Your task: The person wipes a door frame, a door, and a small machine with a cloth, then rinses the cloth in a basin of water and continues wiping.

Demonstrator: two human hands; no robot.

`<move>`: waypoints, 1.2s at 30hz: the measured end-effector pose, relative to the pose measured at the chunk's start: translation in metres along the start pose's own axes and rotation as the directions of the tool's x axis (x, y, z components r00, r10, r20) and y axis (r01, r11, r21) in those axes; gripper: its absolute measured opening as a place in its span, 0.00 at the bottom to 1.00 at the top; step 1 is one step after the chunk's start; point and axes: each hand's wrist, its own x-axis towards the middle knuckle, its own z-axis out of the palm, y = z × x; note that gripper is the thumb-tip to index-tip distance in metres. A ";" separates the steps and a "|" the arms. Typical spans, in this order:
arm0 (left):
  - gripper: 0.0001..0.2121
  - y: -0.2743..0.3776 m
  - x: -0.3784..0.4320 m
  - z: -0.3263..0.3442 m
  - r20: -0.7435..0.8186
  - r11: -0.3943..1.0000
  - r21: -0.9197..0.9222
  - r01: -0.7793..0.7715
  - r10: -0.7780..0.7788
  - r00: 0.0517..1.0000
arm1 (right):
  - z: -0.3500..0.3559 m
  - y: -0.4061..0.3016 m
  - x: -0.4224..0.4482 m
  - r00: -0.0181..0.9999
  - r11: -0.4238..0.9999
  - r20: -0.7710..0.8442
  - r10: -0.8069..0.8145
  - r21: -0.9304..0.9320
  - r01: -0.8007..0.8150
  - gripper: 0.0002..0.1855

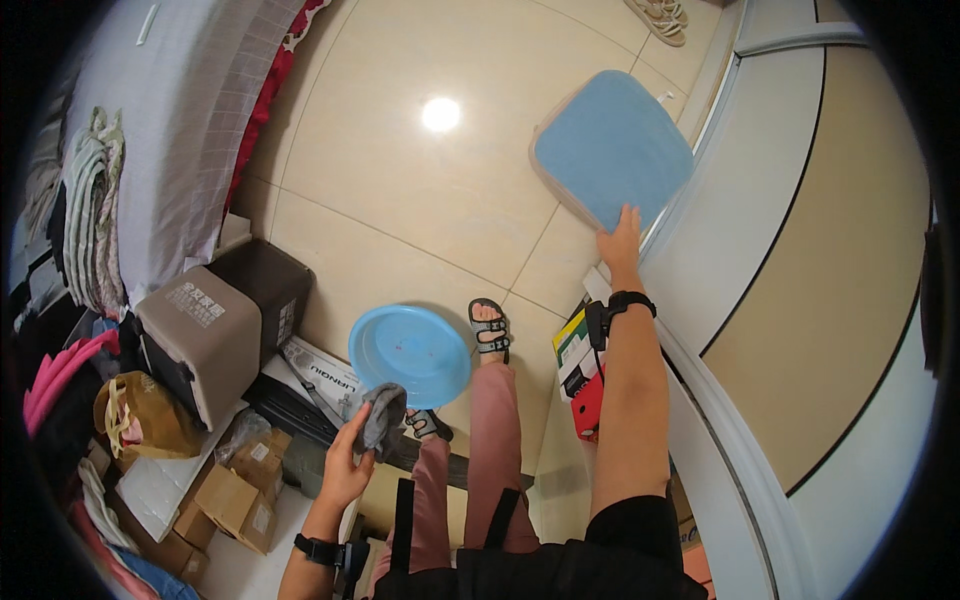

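Observation:
My left hand (pixel 349 463) holds a bunched grey cloth (pixel 382 420) between thumb and fingers, beside the near rim of a light blue plastic basin (pixel 410 352) on the floor. The inside of the basin shows a few small reddish marks. My right arm reaches forward, and my right hand (pixel 622 238) rests its fingers on the near corner of a square stool or box with a rounded blue top (pixel 615 150). Whether the fingers of that hand grip the edge or only touch it is hard to tell.
Sliding door panels (pixel 832 285) run along the right. Boxes (pixel 577 367) stand below my right arm. To the left are brown storage bins (pixel 202 307), cardboard boxes (pixel 231 502), a bag (pixel 146 416), and a cloth-covered bed (pixel 187 112). Sandals (pixel 660 19) lie at the far right.

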 end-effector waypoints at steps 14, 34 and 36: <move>0.35 0.008 0.020 0.030 0.067 0.997 -0.078 0.001 0.004 0.998 | 0.037 -0.122 -0.060 0.922 0.980 0.354 0.158 0.062 -0.191 0.48; 0.35 -0.034 0.031 0.047 0.029 0.996 -0.054 0.071 -0.069 0.997 | -0.029 0.132 0.105 0.993 0.996 -0.115 0.007 0.089 0.003 0.31; 0.35 -0.035 0.025 0.049 0.030 0.996 -0.039 0.081 -0.080 0.996 | -0.023 0.134 0.107 0.976 0.978 -0.149 0.161 -0.111 -0.179 0.23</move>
